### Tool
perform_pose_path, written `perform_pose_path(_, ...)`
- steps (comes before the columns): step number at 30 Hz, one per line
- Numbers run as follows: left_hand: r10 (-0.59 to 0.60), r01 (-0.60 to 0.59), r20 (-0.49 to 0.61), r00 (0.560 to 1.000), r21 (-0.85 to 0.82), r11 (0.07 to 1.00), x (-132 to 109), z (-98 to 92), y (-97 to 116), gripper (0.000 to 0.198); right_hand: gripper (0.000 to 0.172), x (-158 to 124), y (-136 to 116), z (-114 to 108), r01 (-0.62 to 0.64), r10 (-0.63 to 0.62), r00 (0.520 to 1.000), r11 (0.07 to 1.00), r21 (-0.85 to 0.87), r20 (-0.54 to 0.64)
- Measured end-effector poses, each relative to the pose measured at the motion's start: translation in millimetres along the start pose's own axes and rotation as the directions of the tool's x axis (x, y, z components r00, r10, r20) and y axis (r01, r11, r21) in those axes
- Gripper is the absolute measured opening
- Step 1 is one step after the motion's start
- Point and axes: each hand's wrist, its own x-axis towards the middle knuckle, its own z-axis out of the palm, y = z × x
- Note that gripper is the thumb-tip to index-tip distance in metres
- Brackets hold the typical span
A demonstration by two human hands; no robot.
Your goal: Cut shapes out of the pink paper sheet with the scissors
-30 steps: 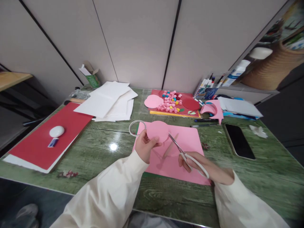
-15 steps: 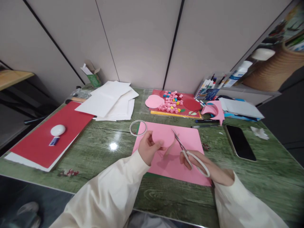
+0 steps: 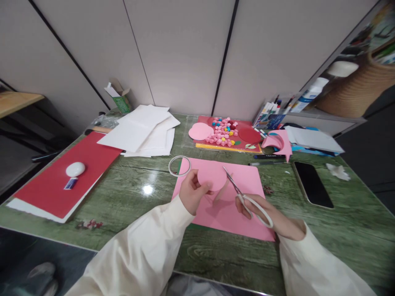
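Pinched between the thumb and fingers of my left hand point(image 3: 195, 190) is a rounded piece of pink paper point(image 3: 211, 174). A narrow pink strip hangs from its right side. My right hand point(image 3: 262, 209) has its fingers through the white handles of a pair of scissors point(image 3: 237, 190). The blades point up and left, at the right edge of the pink piece. Both hands are above a larger pink sheet point(image 3: 237, 224) lying on the table, with a bit of green showing under its edges. A roll of tape point(image 3: 169, 167) touches the sheet's upper left corner.
Behind the sheet, a red packet point(image 3: 243, 146) bears small pink, blue and yellow pieces. White papers point(image 3: 132, 131) and red paper point(image 3: 49, 185) with a white oval object point(image 3: 75, 169) lie left. To the right are a phone point(image 3: 313, 184), pens point(image 3: 268, 163) and a pink offcut point(image 3: 285, 144).
My right hand and the scissors have shifted very slightly to the right. My left hand keeps its hold on the pink piece in nearly the same place.
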Motion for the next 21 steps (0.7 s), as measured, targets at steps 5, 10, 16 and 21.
perform_pose_path(5,0.031,-0.031,-0.007,0.999,0.003,1.000,-0.6,-0.1,0.0,0.029,0.037,0.5,-0.2,0.5,0.001,-0.001,1.000,1.000,0.007,0.007)
perform_pose_path(10,0.044,-0.044,-0.017,0.999,0.000,0.999,-0.2,-0.8,-0.3,0.029,0.037,0.9,0.2,0.8,-0.002,0.002,1.000,1.000,0.001,0.009)
perform_pose_path(16,0.038,-0.038,-0.035,0.999,-0.008,0.999,0.5,-1.4,-1.1,0.028,0.038,1.2,3.1,0.0,-0.003,0.003,1.000,1.000,-0.021,0.018)
perform_pose_path(21,0.039,-0.040,-0.067,0.997,-0.012,0.999,1.6,0.5,-0.9,0.029,0.036,2.7,7.9,0.7,-0.003,0.003,1.000,1.000,-0.029,0.010)
